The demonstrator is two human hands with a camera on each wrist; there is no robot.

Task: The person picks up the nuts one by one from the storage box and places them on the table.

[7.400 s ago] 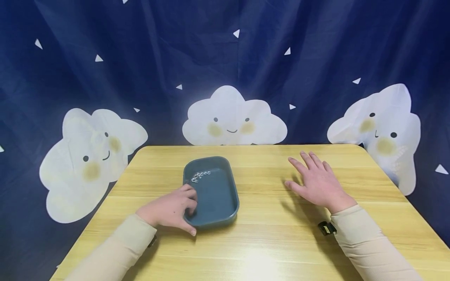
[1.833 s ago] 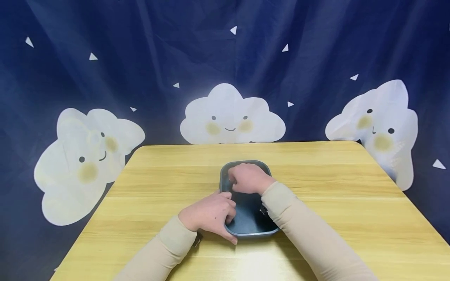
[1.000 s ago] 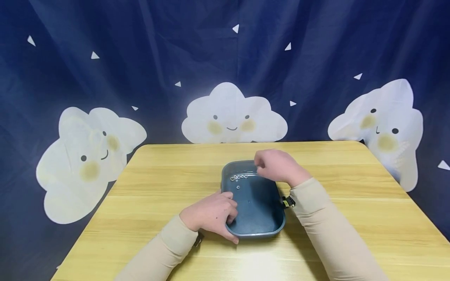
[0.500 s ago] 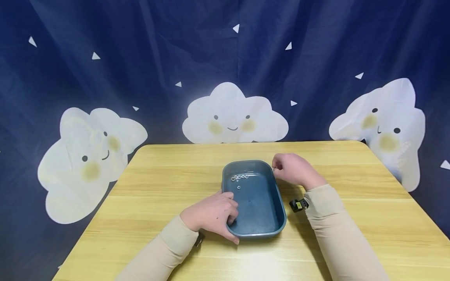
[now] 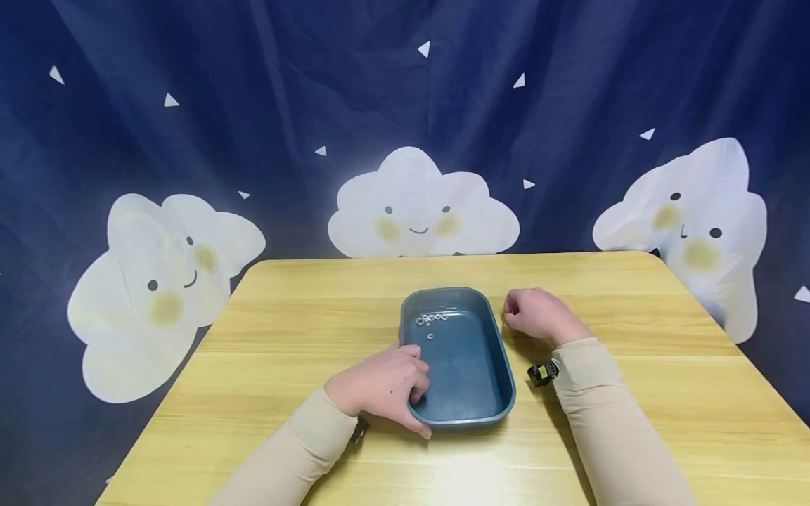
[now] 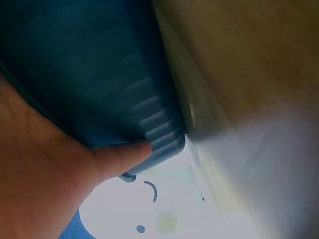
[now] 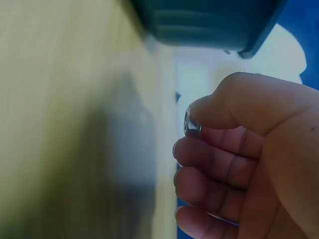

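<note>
A dark blue-grey rectangular tray (image 5: 465,383) rests on the table. My left hand (image 5: 384,385) grips its near left side, fingers over the rim and thumb (image 6: 122,158) along the outer wall. Inside, toward the far left corner, lie several small shiny metal nuts (image 5: 432,319), and one loose nut (image 5: 430,336) sits a little nearer. Just right of the tray, my right hand (image 5: 544,316) hangs low over the wood. Its thumb and forefinger pinch a small metal nut (image 7: 192,123), plain in the right wrist view, with the other fingers curled below.
The wooden table (image 5: 304,309) stretches out on both sides of the tray, its far edge close to a dark blue curtain (image 5: 285,105) printed with white clouds. A black wrist camera (image 5: 543,373) sits below the right cuff.
My left hand has shifted the tray rightward since the earliest frame. My right hand reached into it, rose out over the far right rim with a nut, and came down beside it.
</note>
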